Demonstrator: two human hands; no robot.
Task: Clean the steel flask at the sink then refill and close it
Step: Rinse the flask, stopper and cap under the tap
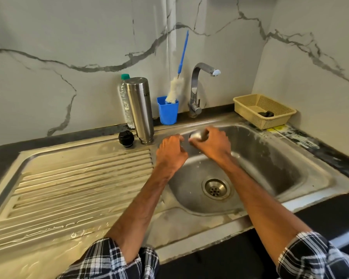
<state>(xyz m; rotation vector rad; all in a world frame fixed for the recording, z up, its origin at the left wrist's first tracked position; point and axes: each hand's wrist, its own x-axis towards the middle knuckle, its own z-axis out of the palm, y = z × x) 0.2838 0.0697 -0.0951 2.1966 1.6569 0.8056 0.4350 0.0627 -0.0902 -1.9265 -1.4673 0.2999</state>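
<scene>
From the head view, my right hand is curled over a small rounded steel cap and holds it above the far left part of the stainless sink basin, with drops falling under it. My left hand hangs just beside it on the left, fingers loosely curled, with nothing in them that I can see. Whether its fingertips touch the cap I cannot tell.

The tall cylindrical steel flask stands on the far edge of the ribbed steel drainboard, left of and beyond both hands. Its long axis is upright, and its narrower end seems to be at the bottom. A round black stopper sits just left of its base, and a clear plastic bottle with a green cap stands close behind it.

My left hand is the nearer one to the flask. I judge that the next reach goes far and left with that hand, taking the body from the side, while the right hand stays busy with the cap. The curved chrome tap stands at the far side of the basin, to the right of the flask, so the flask would have to travel right to get under its spout.
</scene>
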